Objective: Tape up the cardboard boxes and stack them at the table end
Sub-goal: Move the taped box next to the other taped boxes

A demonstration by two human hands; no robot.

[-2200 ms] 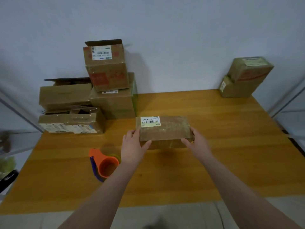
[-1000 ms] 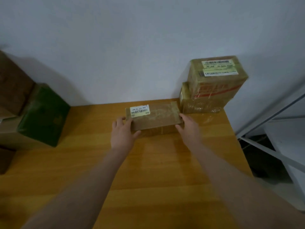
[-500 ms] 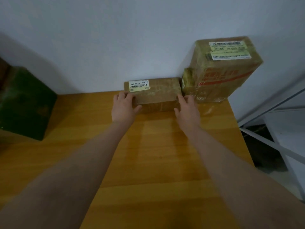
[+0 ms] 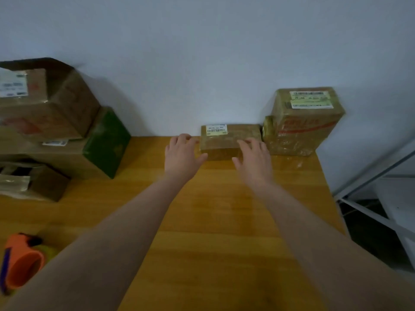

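Right hand at a flat, taped brown box, white label on top.

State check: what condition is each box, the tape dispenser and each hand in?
Taped stack: sealed, at table end.
Small labelled box: closed, flat on table, beside that stack.
Top left box: flap open.
Low left box: top partly open.
Tape dispenser: lying on table, unheld.
Left hand: open, at small box's left end.
Right hand: open, at its front.

Box labels blurred, illegible
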